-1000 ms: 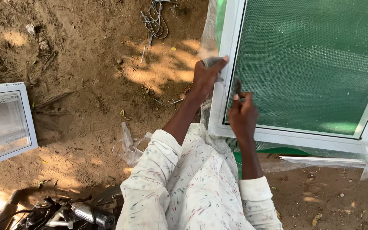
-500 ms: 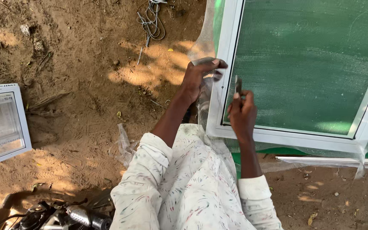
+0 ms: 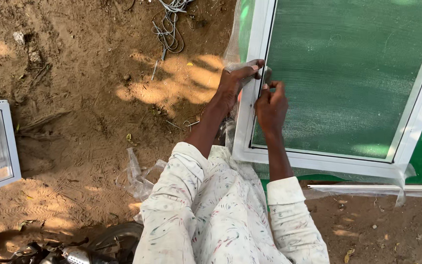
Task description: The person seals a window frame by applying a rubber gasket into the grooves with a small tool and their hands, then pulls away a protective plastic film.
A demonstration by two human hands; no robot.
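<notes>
Two hands | left hand, right hand at window frame left edge

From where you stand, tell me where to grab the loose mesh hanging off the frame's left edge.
Take the loose mesh at its free flap just outside the white frame, coming from the dirt side. There it stands clear of the frame, as the left hand pinches it; further in, it lies flat over the frame.

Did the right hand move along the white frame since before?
Cannot tell. The right hand sits at the same spot by the frame edge; the small shift matches the camera moving.
</notes>
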